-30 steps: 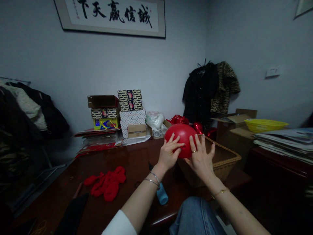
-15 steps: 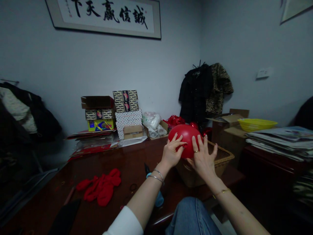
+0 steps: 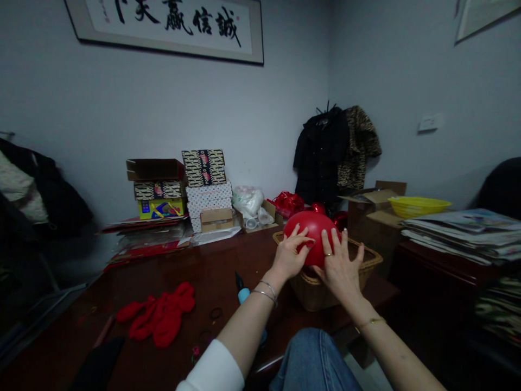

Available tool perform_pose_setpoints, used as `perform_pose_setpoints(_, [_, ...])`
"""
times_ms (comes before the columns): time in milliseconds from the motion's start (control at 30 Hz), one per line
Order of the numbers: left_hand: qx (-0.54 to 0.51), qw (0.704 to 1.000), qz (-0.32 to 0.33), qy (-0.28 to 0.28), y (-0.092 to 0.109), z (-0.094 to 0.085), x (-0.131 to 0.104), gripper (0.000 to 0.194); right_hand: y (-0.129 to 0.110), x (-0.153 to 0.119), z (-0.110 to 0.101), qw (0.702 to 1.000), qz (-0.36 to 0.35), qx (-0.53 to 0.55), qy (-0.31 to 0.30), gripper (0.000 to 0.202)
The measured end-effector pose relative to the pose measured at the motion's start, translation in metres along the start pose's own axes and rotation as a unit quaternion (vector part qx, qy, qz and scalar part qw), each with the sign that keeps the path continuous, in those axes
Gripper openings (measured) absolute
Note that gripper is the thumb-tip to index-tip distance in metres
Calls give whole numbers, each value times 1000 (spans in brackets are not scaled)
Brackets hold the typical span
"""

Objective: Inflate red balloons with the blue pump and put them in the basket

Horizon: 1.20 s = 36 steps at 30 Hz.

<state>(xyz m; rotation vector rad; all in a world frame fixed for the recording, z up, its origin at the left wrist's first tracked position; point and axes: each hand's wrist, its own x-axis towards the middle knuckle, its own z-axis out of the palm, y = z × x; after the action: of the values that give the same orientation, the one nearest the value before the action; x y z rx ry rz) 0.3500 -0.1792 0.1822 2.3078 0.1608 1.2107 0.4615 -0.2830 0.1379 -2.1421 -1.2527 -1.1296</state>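
A round, inflated red balloon [image 3: 311, 228] is just above the near side of a wicker basket [image 3: 321, 296]. My left hand [image 3: 291, 252] is at its lower left, thumb and forefinger pinched together on what looks like its neck. My right hand [image 3: 341, 266] lies against its right side with fingers spread, the thumb tucked low. Where the thumb ends is partly hidden. On the table to the left lies a crumpled red cloth-like item [image 3: 163, 315]. Beside my left forearm is a light-blue and black tool [image 3: 243, 293], partly covered by the arm.
Stacked boxes [image 3: 205, 201] and plastic bags [image 3: 249, 202] stand along the wall at the back of the dark wooden table [image 3: 220, 260]. To the right are open cartons [image 3: 376, 203], a yellow basket [image 3: 419, 206] and piled papers [image 3: 464, 231]. Coats [image 3: 325, 155] hang behind.
The view has turned slightly right, so the surroundings appear shifted left. The balloon sits a little lower over the basket, and both hands keep nearly the same pose on it.
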Motion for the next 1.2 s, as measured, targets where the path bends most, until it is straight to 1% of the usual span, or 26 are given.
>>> perform_pose_setpoints(100, [-10, 1000, 9, -11, 0, 3, 0, 24, 2, -1, 0, 1000, -1, -5, -3, 89])
perform_pose_setpoints(267, [-15, 1000, 7, -16, 0, 2, -4, 41, 4, -5, 0, 1000, 0, -4, -7, 85])
perform_pose_setpoints(533, [81, 996, -33, -26, -8, -12, -11, 44, 3, -9, 2, 1000, 7, 3, -4, 89])
perform_pose_setpoints(767, [150, 987, -44, -35, -18, -15, -21, 50, 1, -8, 2, 1000, 8, -3, -6, 91])
perform_pose_setpoints(1000, [193, 978, -54, -47, -26, -20, -31, 55, -8, -7, 1, 1000, 14, -2, 0, 84])
perform_pose_setpoints(1200, [200, 976, -70, -41, -31, -28, -42, 56, -24, -6, 2, 1000, 4, 20, 2, 82])
